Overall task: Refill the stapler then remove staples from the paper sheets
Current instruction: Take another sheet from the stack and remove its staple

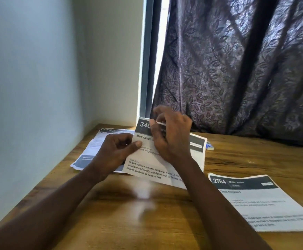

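A printed sheet point(147, 168) headed "Bed Linen", with a dark band at its top, is held tilted above the wooden table point(111, 213). My left hand point(118, 150) pinches its left edge between thumb and fingers. My right hand point(170, 136) grips the sheet's top corner, fingers curled over the dark band and hiding that corner. Whether a staple is under the fingers cannot be seen. No stapler is in view.
Another sheet point(96, 147) lies flat at the back left, one numbered 2764 point(262, 201) lies at the front right, and a further sheet point(197, 147) lies behind my right hand. A small blue box point(209, 146) sits near the dark patterned curtain point(237, 69). A wall borders the table's left.
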Available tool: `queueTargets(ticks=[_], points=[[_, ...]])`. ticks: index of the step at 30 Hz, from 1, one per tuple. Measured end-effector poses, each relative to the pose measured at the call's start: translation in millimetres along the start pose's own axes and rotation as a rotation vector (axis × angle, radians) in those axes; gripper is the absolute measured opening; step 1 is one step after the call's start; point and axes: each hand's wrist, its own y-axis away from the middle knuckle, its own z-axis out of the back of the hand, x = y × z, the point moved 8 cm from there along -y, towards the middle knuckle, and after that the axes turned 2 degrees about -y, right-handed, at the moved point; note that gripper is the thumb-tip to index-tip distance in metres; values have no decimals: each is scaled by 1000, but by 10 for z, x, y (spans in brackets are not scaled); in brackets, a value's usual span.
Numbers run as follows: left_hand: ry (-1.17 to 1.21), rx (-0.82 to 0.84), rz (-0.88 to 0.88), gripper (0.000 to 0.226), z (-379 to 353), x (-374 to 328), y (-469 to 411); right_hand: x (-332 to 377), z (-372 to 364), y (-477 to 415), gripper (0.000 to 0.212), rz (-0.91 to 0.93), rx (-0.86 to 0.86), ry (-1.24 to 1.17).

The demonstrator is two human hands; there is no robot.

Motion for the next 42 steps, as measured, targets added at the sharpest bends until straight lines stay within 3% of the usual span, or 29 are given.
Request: queueTargets(ticks=[3, 5, 8, 10, 16, 21, 25, 27, 29, 32, 34, 38, 42], points=[[62, -24, -55, 21, -176, -139, 24, -101, 583, 116, 49, -1, -139, 153], [123, -15, -79, 21, -348, -260, 44, -335, 1029, 288, 55, -109, -233, 221], [213, -24, -125, 17, -688, -426, 96, -790, 1614, 608, 66, -317, -276, 16], [297, -36, -102, 13, -990, -448, 144, -1031, 1916, 834, 68, -452, -222, -201], [360, -37, -51, 12, -1715, -518, 217, -1515, 2462, 1382, 45, -768, -22, -386], [416, -113, -79, 13, -1918, -726, 220, -1656, 2378, 1766, 19, -775, 236, -212], [544, -45, 8, 13, -2146, -761, 215, -1663, 2380, 1800, 18, -766, 218, -278], [599, 32, 92, 12, -2302, -708, 229, -1713, 2425, 1811, 33, -792, 147, -356], [506, 88, 183, 15, -2420, -600, 286, -1827, 2498, 1868, 47, -874, -13, -499], [166, 87, 313, 24, -2447, -356, 413, -1914, 2629, 1941, 55, -964, -277, -779], [-3, 64, 326, 37, -2369, -248, 458, -1932, 2702, 1951, 66, -975, -387, -844], [-368, 92, 134, 76, -2255, -284, 494, -1976, 2761, 1989, 62, -1036, -474, -735], [-812, 187, -10, 67, -2320, -407, 601, -1883, 2788, 1971, 36, -974, -401, -435]])
